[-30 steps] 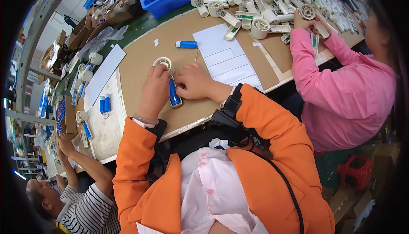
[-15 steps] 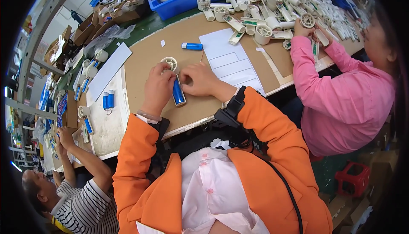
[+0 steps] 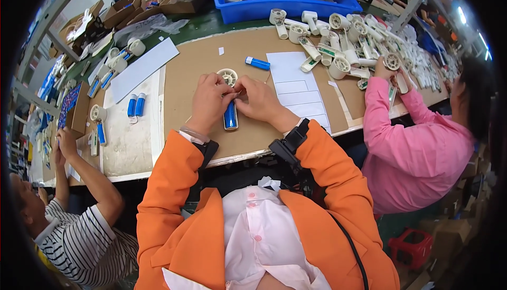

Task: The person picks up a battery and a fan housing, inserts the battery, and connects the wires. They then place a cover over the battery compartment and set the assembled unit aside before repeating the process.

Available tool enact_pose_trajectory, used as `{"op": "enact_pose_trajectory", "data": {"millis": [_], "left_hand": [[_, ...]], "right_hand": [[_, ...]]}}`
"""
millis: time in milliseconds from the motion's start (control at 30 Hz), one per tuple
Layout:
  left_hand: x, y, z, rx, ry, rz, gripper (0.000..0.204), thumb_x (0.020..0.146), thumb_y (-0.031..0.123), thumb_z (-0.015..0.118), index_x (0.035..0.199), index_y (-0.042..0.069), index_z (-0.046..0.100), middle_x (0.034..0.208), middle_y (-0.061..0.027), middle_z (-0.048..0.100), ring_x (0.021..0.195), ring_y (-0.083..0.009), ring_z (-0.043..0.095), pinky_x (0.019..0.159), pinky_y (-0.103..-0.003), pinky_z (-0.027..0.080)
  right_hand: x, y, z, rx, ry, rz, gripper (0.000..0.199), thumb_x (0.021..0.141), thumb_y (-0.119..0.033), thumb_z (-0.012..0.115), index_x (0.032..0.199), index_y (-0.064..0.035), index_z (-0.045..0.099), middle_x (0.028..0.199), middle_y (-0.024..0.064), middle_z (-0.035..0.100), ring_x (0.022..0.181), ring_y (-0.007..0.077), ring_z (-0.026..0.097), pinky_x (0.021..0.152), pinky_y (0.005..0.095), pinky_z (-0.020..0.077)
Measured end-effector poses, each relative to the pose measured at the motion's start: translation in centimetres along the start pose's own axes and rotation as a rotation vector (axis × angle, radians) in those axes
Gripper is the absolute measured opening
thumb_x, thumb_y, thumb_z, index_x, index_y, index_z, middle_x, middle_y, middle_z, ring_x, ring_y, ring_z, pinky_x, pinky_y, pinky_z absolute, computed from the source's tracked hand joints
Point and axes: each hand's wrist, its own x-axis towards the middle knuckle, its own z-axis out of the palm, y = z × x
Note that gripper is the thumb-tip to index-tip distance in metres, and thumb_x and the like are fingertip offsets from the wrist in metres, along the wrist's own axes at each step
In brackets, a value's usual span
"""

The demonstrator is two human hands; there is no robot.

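The left hand (image 3: 213, 99) and right hand (image 3: 257, 100) are curling narrowly over the white housing (image 3: 227, 74); holding what, one cannot tell. At their one o'clock, a blue battery (image 3: 257, 63) is lying.

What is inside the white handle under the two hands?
Low in the handle lies a blue cylinder; the left hand and right hand mostly hide what is higher up.

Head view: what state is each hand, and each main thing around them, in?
Housing, handle open
Inner battery, exposed, lying in the handle
Left hand, fingers bent, over the housing
Right hand, fingers bent, meeting the left's
Loose battery, lying down
Paper, flat
Bin, open, holding parts
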Motion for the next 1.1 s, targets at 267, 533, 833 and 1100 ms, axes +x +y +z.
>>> {"op": "enact_pose_trajectory", "data": {"millis": [267, 533, 833, 1100], "left_hand": [[-0.5, -0.2, -0.3, -0.166, -0.007, 0.061, 0.028, 0.078, 0.020, 0.077, 0.099, 0.002, 0.068, 0.098, -0.0095, 0.059, 0.095, -0.0301, 0.055, 0.084, -0.039, 0.046], [-4.8, 3.1, -0.8, 0.037, -0.082, -0.229, 0.056, 0.074, 0.026, 0.077, 0.115, 0.000, 0.049, 0.103, -0.0164, 0.055, 0.097, -0.0339, 0.054, 0.084, -0.041, 0.047], [-6.1, 4.1, -1.1, 0.155, -0.138, -0.168, 0.036, 0.075, 0.016, 0.070, 0.104, 0.002, 0.053, 0.096, -0.0133, 0.058, 0.093, -0.0301, 0.057, 0.076, -0.039, 0.051], [-7.7, 6.3, -1.3, 0.027, -0.228, -0.224, 0.034, 0.077, 0.016, 0.069, 0.102, 0.002, 0.052, 0.094, -0.0157, 0.059, 0.088, -0.0325, 0.060, 0.076, -0.041, 0.051]], "right_hand": [[0.6, 0.3, 1.3, -0.092, 0.094, 0.007, 0.024, 0.077, -0.004, 0.067, 0.096, -0.0056, 0.052, 0.084, 0.0125, 0.065, 0.081, 0.0322, 0.064, 0.070, 0.0415, 0.0511], [-0.1, 1.1, 1.2, 0.137, 0.062, 0.214, 0.013, 0.081, -0.006, 0.068, 0.094, -0.0035, 0.064, 0.084, 0.0127, 0.069, 0.078, 0.0297, 0.067, 0.066, 0.0368, 0.0527], [-1.6, -0.5, -1.5, -0.267, -0.036, 0.048, 0.008, 0.083, -0.005, 0.070, 0.090, -0.0037, 0.068, 0.079, 0.0106, 0.068, 0.069, 0.0221, 0.066, 0.062, 0.0293, 0.0516], [-5.0, -2.5, -1.5, -0.404, 0.110, 0.033, 0.007, 0.080, -0.007, 0.071, 0.086, -0.0059, 0.067, 0.081, 0.0080, 0.066, 0.076, 0.0278, 0.063, 0.065, 0.0343, 0.0500]]}}
